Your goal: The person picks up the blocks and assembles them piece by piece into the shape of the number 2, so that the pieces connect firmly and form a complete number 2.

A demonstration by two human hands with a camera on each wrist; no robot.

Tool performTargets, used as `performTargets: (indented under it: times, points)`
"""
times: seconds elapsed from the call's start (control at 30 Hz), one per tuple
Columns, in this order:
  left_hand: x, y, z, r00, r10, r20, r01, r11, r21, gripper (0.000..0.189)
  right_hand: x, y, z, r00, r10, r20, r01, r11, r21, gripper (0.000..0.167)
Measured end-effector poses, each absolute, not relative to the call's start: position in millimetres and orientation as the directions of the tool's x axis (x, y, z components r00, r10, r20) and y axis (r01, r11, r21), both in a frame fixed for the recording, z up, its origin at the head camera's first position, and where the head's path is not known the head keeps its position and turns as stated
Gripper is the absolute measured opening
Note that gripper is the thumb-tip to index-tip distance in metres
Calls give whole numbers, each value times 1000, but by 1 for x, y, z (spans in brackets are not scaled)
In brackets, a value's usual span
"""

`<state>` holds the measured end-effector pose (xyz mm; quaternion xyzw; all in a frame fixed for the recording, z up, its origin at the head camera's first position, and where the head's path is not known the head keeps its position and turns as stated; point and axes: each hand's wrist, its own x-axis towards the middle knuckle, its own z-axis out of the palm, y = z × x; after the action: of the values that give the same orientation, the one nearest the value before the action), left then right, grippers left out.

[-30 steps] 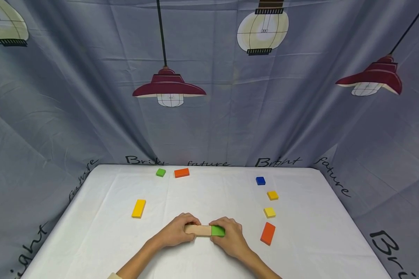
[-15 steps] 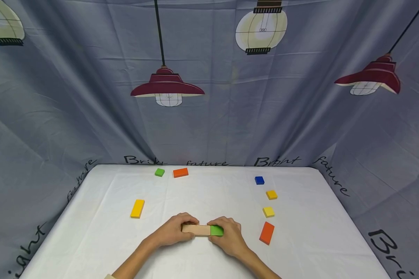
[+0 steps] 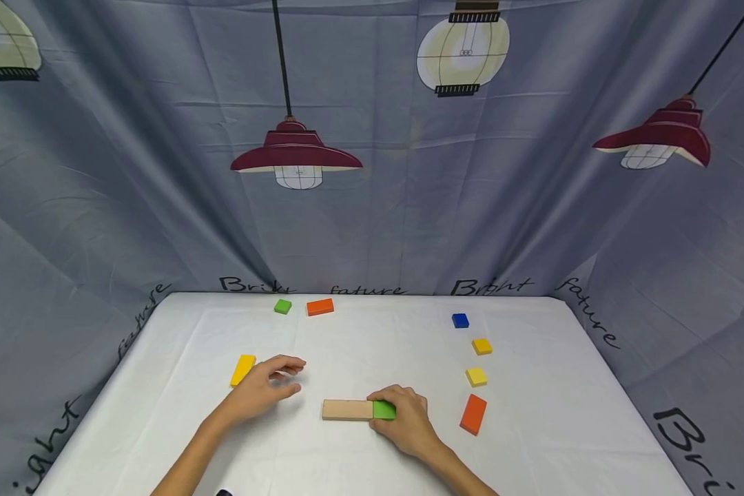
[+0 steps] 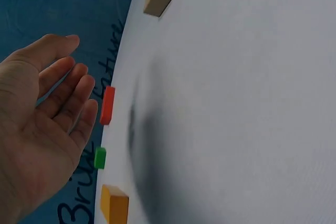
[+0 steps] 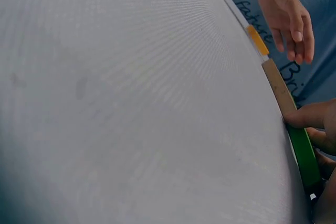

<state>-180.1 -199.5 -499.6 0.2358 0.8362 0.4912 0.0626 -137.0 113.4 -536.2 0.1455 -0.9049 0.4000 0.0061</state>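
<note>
My right hand (image 3: pixel 407 421) pinches a green block (image 3: pixel 384 410) on the white table, thumb on the near side and fingers on the far side. End to end with it lies a plain wooden block (image 3: pixel 346 410); the right wrist view shows the two in one line. Off to the left, my left hand (image 3: pixel 262 387) hovers over the table, holding nothing. Its fingers are loosely bent and apart from the thumb, as the left wrist view also shows. It partly covers a yellow rectangular block (image 3: pixel 242 369).
A small green block (image 3: pixel 282 306) and an orange block (image 3: pixel 319 307) lie near the far edge. On the right stand a blue block (image 3: pixel 460 320), two small yellow blocks (image 3: pixel 481 346) and an orange-red block (image 3: pixel 473 414). A grey printed curtain (image 3: pixel 372 227) hangs behind.
My left hand has let go of the plain wooden block and moved left and a little away, to beside the yellow rectangular block. The right hand keeps its hold on the green block.
</note>
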Motion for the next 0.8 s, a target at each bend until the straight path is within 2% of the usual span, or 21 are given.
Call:
performTargets:
  times: [0.37,0.57,0.8]
  points:
    - [-186,-250,-480,-945,300,126,279,549,788,51,-138,114,-538,-959,-258,115,-258,634,-729,33]
    - [-190,-272,-482,-946,302,114,276,573,772,56,-139,115,-538,-962,-255,103,-248,645,-723,32]
    - [-194,-286,-495,-945,328,16,220,595,773,69,-137,115,-536,-958,-264,110,-258,635,-728,33]
